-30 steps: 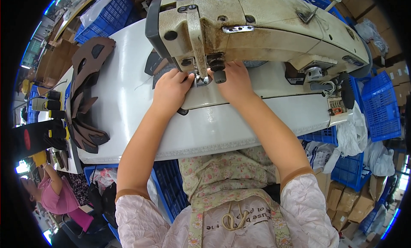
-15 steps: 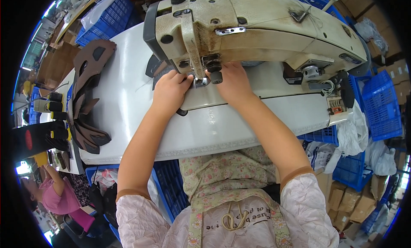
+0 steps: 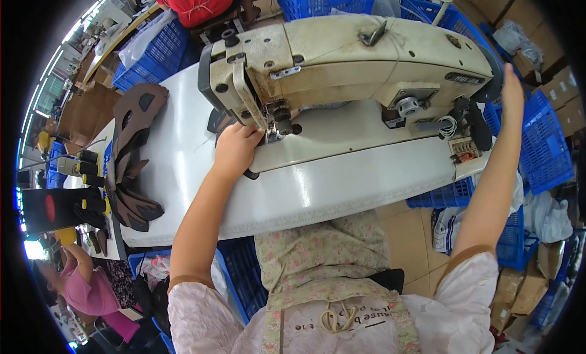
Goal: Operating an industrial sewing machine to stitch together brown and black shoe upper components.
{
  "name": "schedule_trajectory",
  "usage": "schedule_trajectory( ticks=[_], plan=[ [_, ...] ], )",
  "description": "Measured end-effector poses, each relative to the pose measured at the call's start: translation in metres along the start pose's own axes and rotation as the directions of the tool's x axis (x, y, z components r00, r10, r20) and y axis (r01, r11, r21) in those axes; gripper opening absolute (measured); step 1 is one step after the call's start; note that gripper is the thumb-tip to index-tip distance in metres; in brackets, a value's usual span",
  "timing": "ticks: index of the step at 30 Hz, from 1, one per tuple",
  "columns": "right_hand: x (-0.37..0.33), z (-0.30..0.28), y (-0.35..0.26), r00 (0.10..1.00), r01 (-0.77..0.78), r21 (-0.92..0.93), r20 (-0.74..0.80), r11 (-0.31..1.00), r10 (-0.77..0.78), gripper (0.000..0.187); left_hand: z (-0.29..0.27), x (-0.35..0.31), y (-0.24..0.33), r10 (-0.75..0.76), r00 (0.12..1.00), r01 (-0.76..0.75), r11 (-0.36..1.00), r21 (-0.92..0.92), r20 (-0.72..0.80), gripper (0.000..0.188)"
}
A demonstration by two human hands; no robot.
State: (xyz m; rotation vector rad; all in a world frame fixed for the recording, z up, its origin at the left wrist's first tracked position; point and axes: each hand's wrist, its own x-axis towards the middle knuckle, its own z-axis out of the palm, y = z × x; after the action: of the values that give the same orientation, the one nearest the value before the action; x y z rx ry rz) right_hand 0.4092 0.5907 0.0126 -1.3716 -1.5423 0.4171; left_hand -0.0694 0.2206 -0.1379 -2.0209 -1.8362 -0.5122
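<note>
A cream sewing machine (image 3: 342, 64) stands on a white table. Close to its presser foot (image 3: 273, 136), my left hand (image 3: 234, 149) has bent fingers on a dark brown and grey cut piece (image 3: 215, 120). Most of that piece is hidden behind the hand and the machine head. My right hand (image 3: 513, 91) is at the machine's right end, against the dark handwheel (image 3: 490, 73). Its fingers are partly out of sight round the wheel's edge. Thread runs along the top of the machine arm.
Stacked brown cut pieces (image 3: 131, 164) lie on the table's left end. Thread spools (image 3: 88, 169) stand left of them. Blue crates (image 3: 540, 143) and cardboard boxes (image 3: 516, 287) are at the right. A person in pink (image 3: 85, 284) is at the left, another in red (image 3: 198, 3) behind.
My right hand has left the needle area and moved right to the handwheel. My left hand stays by the presser foot. The view has shifted, showing more of the far side.
</note>
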Motion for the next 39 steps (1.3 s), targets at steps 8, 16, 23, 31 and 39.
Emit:
schedule_trajectory(
  ticks=[8, 16, 23, 31, 39],
  plan=[
    [-0.056, 0.027, 0.067, 0.939, 0.284, -0.119, -0.167, 0.951, -0.301, 0.046, -0.013, -0.006, 0.001, -0.023, 0.999, 0.023, 1.000, -0.006, 0.026, 0.026],
    [-0.057, 0.033, 0.018, 0.932, 0.299, 0.161, -0.260, 0.940, -0.252, 0.053, -0.009, -0.002, 0.000, -0.007, 1.000, 0.007, 0.999, -0.048, 0.013, 0.027],
    [-0.081, 0.048, 0.072, 0.887, 0.279, -0.195, -0.323, 0.940, -0.330, 0.038, -0.011, -0.002, 0.004, -0.015, 1.000, 0.015, 0.999, -0.051, 0.003, 0.027],
    [-0.088, 0.039, 0.072, 0.950, 0.245, -0.351, -0.099, 0.904, -0.296, 0.044, 0.001, -0.009, -0.005, -0.007, 0.998, 0.007, 1.000, -0.010, 0.061, 0.037],
    [-0.091, -0.006, 0.045, 0.942, 0.330, -0.093, -0.024, 0.939, -0.334, 0.028, 0.000, -0.006, -0.006, -0.053, 0.994, 0.058, 0.997, -0.055, 0.095, 0.039]
  ],
)
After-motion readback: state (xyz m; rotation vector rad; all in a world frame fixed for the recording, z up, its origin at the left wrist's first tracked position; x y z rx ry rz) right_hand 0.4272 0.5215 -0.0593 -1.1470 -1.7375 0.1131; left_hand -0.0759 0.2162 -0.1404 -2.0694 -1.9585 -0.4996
